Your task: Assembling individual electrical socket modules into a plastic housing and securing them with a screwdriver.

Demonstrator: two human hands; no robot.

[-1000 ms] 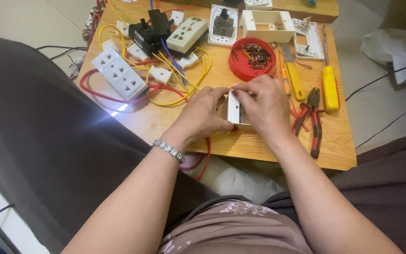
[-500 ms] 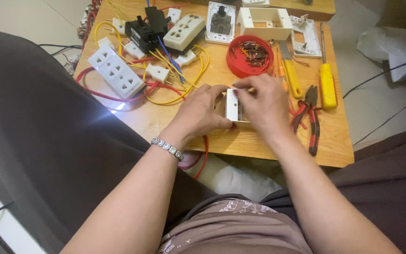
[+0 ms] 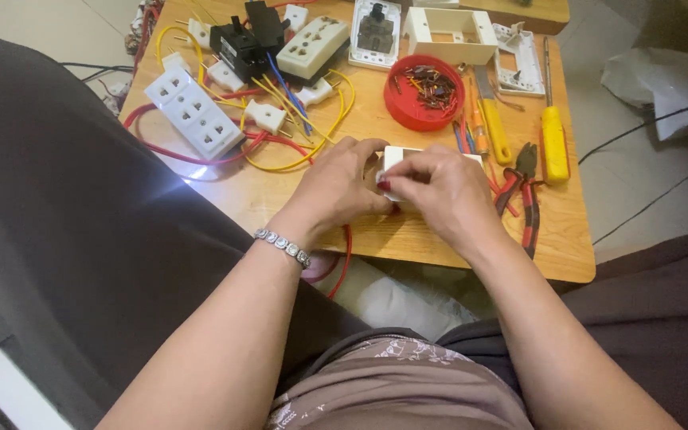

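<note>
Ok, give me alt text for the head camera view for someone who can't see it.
Left hand and right hand hold a small white plastic electrical part over a low wooden table strewn with white sockets, coloured wires, a red round dish and red-handled pliers.

home floor workspace | low wooden table [image 3: 296, 199] | sockets [image 3: 193, 111], pliers [image 3: 523, 191], tiled floor [image 3: 654, 199]

- A small wooden tabletop [image 3: 408, 231] carries everything (it stands low, over a pale floor).
- White socket strip [image 3: 193, 111] at the left, amid red and yellow wires [image 3: 296, 155].
- Red round dish [image 3: 424, 91] of small bits in the middle.
- Yellow-handled screwdriver [image 3: 553, 139] and red-handled pliers [image 3: 523, 195] at the right.
</note>
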